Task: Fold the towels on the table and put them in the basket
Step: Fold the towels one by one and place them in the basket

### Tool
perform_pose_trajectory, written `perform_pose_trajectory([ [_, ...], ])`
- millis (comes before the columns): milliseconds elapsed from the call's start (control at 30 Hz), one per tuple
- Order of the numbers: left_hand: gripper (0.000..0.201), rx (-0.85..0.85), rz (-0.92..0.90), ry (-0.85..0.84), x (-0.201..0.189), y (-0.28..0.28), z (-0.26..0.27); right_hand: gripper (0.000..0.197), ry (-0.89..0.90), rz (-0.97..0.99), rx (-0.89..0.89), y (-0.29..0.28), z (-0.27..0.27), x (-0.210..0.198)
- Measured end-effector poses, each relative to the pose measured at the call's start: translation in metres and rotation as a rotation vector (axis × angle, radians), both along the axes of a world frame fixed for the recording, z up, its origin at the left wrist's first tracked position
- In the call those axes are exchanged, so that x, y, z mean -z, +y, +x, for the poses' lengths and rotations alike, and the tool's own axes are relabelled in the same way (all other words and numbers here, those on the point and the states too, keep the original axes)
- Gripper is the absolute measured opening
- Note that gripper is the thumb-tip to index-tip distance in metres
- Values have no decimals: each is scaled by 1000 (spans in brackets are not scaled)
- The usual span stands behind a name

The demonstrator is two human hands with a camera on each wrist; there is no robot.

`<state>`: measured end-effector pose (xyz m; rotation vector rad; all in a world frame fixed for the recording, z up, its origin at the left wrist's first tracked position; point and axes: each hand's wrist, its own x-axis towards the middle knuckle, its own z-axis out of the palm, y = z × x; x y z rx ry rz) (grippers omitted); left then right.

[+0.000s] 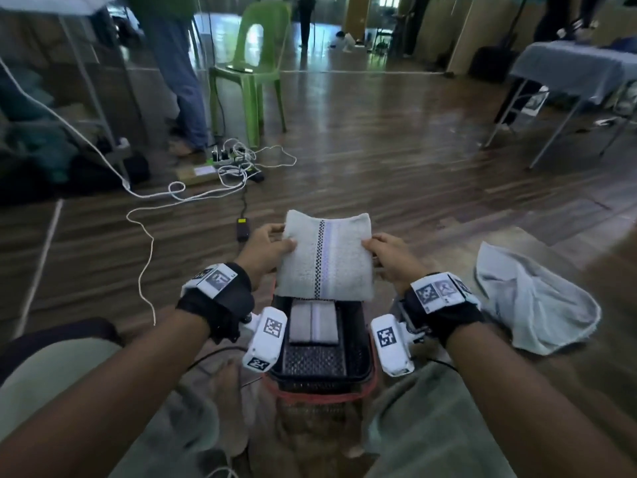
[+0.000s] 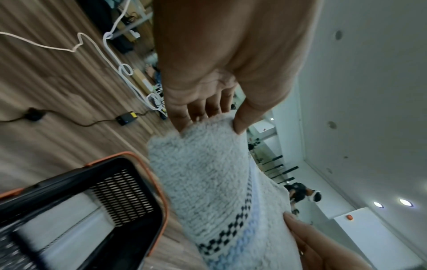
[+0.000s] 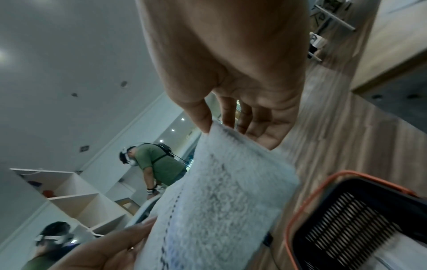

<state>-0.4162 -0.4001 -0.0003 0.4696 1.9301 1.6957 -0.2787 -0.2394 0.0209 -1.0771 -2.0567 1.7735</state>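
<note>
A folded white towel (image 1: 325, 255) with a checkered blue stripe hangs just above the black basket (image 1: 358, 360) with its orange rim. My left hand (image 1: 272, 244) pinches the towel's left edge, thumb on top and fingers beneath. At the right edge my right hand (image 1: 382, 251) pinches it the same way. The left wrist view shows the towel (image 2: 208, 175) caught between thumb and fingers (image 2: 182, 118), the basket (image 2: 120, 164) below. The right wrist view shows the towel (image 3: 231, 191) and basket (image 3: 305, 210). One folded towel (image 1: 313, 322) lies inside the basket. An unfolded white towel (image 1: 531, 301) lies crumpled to the right.
White cables (image 1: 148, 229) and a power strip (image 1: 234, 157) lie on the wooden floor ahead. A green plastic chair (image 1: 251, 70) and a standing person (image 1: 175, 63) are beyond them. A cloth-covered table (image 1: 568, 67) stands at far right.
</note>
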Motion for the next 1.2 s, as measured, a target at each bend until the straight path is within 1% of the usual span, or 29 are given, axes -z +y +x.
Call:
perform_pose_trajectory([
  [133, 37, -43, -107, -109, 63, 19, -19, 12, -121, -72, 23, 12, -27, 63],
  [167, 36, -46, -150, -124, 80, 25, -23, 15, -164, -81, 24, 16, -33, 80],
  [233, 32, -53, -230, -150, 117, 38, -31, 19, -257, -78, 24, 27, -49, 121],
  [367, 26, -46, -363, -207, 191, 68, -46, 14, -441, -21, 12, 56, -74, 211],
  [467, 31, -55, -463, -242, 258, 90, -60, 23, -539, -18, -2, 68, -89, 255],
  [533, 37, -77, -522, -257, 291, 105, -67, 28, -577, 9, -6, 80, -102, 284],
  [633, 42, -117, -576, -266, 320, 125, -77, 20, -588, -4, -1, 95, -122, 321],
  [700, 43, -153, -587, -269, 340, 139, -86, 24, -570, -21, 34, 107, -135, 345],
  [800, 41, -196, -583, -243, 365, 154, -99, 27, -567, -24, 45, 118, -151, 370],
  [867, 40, -210, -593, -235, 379, 159, -106, 29, -564, -26, 44, 122, -159, 383],
  [1000, 41, -184, -618, -236, 403, 159, -112, 30, -560, -58, 52, 126, -164, 407],
  [1200, 39, -190, -637, -219, 414, 158, -112, 29, -557, -57, 55, 126, -162, 424],
])
